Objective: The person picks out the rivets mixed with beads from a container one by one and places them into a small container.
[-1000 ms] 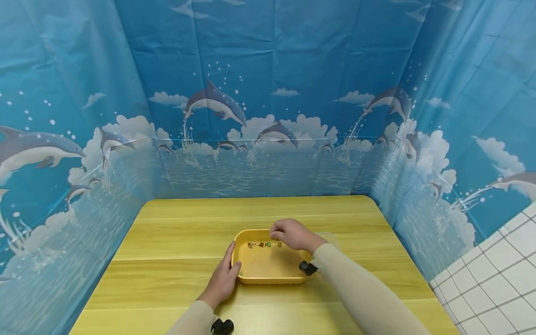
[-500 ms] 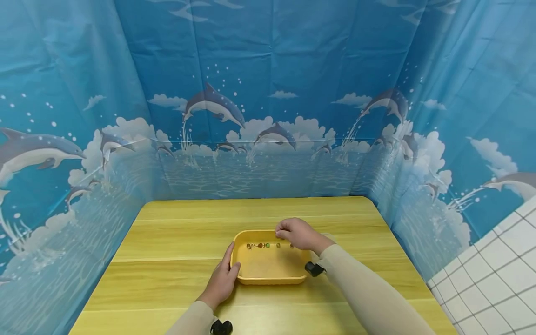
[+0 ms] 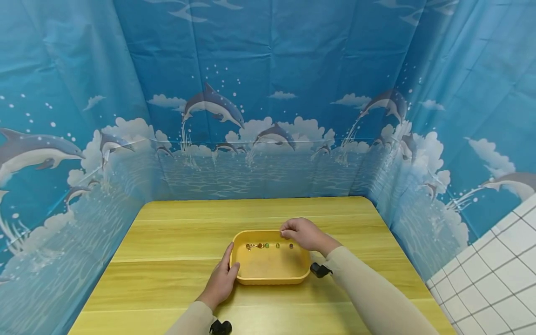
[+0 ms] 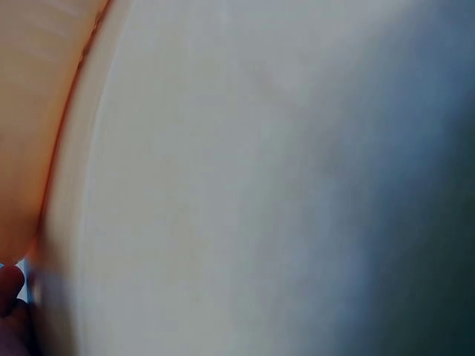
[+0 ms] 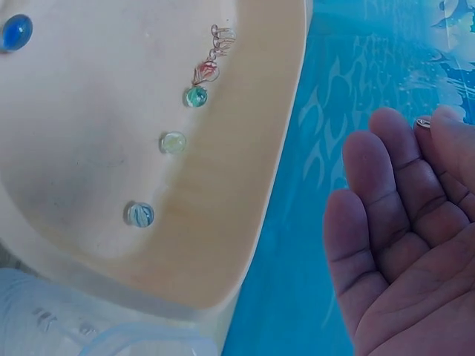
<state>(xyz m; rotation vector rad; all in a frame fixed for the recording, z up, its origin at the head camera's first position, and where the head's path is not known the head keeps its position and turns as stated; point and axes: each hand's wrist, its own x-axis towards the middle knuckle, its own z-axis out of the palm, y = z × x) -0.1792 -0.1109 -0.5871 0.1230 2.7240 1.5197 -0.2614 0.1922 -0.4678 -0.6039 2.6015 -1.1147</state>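
– Entry 1?
– Table (image 3: 167, 265), yellow, wood-grain top; far corners, 2, rounded.
– Set directly on it?
– Tray (image 3: 272, 269), 1, yellow, rectangular with rounded corners, open side up, about mid-width. Container (image 5: 44, 315), 1, clear plastic, just beside the tray; partly out of frame in the right wrist view, full shape unreadable.

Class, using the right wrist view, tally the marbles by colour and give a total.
Deep blue marble: 1
Blue-streaked marble: 1
Yellow-green marble: 1
Green marble: 1
Red-streaked marble: 1
Total: 5, leaving out the unclear wiry cluster
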